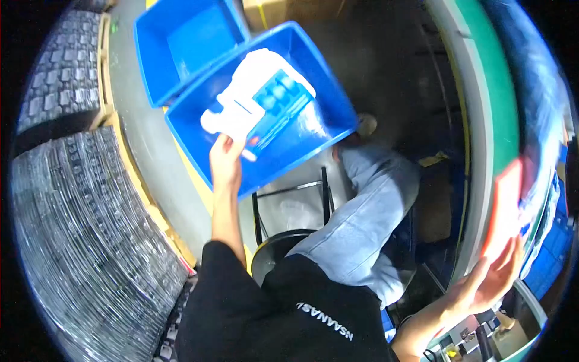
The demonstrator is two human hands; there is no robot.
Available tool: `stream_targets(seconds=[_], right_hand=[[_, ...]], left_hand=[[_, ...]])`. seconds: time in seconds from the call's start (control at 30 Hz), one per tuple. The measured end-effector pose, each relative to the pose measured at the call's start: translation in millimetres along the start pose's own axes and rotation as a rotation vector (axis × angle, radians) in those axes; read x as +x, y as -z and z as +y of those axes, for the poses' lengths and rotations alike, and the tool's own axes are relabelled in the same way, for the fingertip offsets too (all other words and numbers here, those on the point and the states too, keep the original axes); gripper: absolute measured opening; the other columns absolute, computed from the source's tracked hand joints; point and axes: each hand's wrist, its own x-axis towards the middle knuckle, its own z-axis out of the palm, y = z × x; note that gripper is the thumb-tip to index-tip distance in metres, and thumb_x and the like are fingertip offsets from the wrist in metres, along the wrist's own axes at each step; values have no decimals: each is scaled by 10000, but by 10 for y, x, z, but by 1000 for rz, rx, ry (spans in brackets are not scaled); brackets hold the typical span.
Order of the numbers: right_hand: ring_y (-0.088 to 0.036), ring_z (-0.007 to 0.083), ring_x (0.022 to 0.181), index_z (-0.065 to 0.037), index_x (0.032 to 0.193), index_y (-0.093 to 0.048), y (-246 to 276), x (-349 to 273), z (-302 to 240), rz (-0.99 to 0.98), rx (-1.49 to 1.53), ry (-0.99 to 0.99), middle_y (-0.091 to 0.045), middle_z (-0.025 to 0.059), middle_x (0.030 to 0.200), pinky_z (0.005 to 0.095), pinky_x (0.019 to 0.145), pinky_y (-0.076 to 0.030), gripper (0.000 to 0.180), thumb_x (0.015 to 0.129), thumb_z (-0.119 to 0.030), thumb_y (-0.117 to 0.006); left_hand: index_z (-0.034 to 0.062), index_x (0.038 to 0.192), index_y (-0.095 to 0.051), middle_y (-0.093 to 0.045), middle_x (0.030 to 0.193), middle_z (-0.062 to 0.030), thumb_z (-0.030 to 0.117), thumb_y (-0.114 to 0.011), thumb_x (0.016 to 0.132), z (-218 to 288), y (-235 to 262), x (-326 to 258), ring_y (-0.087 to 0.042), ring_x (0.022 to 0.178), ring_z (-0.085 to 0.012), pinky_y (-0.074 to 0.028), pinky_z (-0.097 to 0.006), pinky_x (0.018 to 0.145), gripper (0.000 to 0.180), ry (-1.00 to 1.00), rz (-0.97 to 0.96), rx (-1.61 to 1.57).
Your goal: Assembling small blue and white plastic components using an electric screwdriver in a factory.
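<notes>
In the near blue bin (313, 54) lies a pile of flat white and blue printed cards (278, 96), cut in an irregular outline. My left hand (225, 158) reaches over the bin's left side and pinches the lower edge of a white card between thumb and fingers. Off to the right, my right hand (493, 282) is open, its fingers stretched out beside a bright orange-red strip (504, 202) at the table's edge. Nothing shows in its palm.
A second blue bin (208, 45) stands behind the first. Stacked clear plastic trays (90, 241) on pallets fill the left. To the right is a green-topped table (482, 78) with a shiny blue plastic bag (546, 102). A black stool (271, 253) stands by my legs.
</notes>
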Motion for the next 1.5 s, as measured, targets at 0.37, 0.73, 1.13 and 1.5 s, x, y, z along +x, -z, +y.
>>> stream_targets(seconds=[0.37, 0.73, 1.13, 1.5], right_hand=[[-486, 254, 1181, 11, 1335, -366, 1285, -1154, -46, 26, 1546, -1363, -482, 126, 1303, 373, 944, -434, 587, 927, -397, -473], [-607, 176, 920, 22, 1151, -514, 2140, -1407, 653, 850, 828, -912, -600, 98, 1051, 321, 749, -508, 316, 864, -88, -589], [-555, 183, 933, 69, 1217, -491, 1901, -809, 578, 842, -494, -425, -563, 160, 1132, 297, 801, -462, 386, 888, -123, -552], [-396, 388, 1219, 4, 1250, -488, 222, 404, -61, -471, -312, 136, -433, 247, 1303, 533, 1020, -264, 709, 774, -491, -665]], left_hand=[[40, 814, -691, -671, 828, -111, 252, -645, 761, 1603, -2156, -1395, -657, 851, -270, -303, -474, 1041, 224, -495, -1527, 133], [-59, 1031, -568, -575, 1040, -147, -120, -519, 779, 1467, -3098, -2433, -561, 968, -220, -446, -302, 863, 264, -752, -1027, 37], [45, 978, -652, -650, 924, -130, 141, -576, 841, -967, -22, -1426, -636, 787, -250, -490, -322, 699, 184, 114, -379, 871], [35, 1023, -653, -601, 1073, -245, 375, -468, 843, -3358, -483, -721, -567, 1016, -410, -445, -450, 907, 427, 842, -71, 1011]])
